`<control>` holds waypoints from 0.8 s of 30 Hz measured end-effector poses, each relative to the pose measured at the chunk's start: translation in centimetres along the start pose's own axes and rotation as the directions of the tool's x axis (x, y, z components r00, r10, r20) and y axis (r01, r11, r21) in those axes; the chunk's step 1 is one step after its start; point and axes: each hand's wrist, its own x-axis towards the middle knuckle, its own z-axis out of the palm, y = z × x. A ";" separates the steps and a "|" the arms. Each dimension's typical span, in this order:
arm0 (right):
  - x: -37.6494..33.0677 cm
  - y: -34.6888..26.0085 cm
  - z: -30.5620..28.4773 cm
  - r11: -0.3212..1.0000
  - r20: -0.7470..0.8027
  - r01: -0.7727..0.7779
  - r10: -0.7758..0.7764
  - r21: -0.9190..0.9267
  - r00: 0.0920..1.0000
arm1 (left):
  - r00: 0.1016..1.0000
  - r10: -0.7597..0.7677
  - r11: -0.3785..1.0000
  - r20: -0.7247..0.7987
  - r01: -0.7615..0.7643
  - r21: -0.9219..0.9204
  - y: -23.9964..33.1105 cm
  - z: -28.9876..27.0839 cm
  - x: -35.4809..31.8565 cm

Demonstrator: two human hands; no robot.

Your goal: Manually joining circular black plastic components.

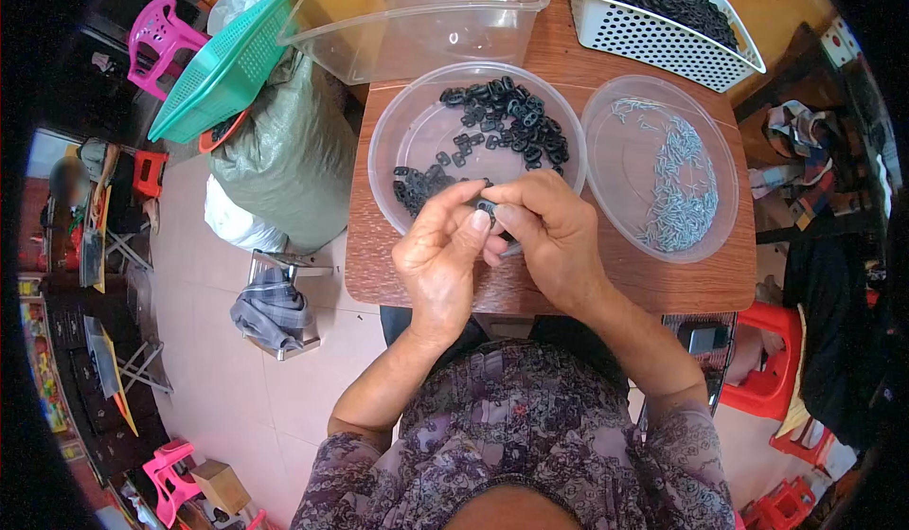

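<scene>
Head view, hands (438, 256) (554, 222) pinching part (487, 206), blurred packaging (45, 371)

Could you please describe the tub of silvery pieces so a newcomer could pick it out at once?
Start with the brown wood-grain table. On its right side, below the white perforated basket in the picture, sits a round translucent plastic tub. Unlike the neighbouring tub of black pieces on its left, it holds many slim silvery pieces.
</scene>
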 end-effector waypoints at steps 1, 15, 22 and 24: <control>-0.1 0.0 0.1 0.996 -0.012 0.067 -0.068 -0.053 0.998 | 1.000 0.003 1.000 -0.002 -0.003 -0.026 -0.1 0.1 0.0; -0.8 0.1 0.9 0.910 -0.080 0.282 -0.320 -0.305 0.944 | 0.982 -0.052 0.992 -0.180 0.029 -0.124 0.3 1.2 0.0; -0.8 0.4 0.7 0.929 -0.092 0.287 -0.315 -0.235 0.945 | 0.989 -0.015 0.988 -0.146 -0.008 -0.153 -0.1 1.1 -0.2; -0.9 0.6 0.6 0.932 -0.108 0.281 -0.311 -0.230 0.944 | 0.994 0.029 0.993 -0.109 -0.041 -0.114 -0.3 0.7 -0.2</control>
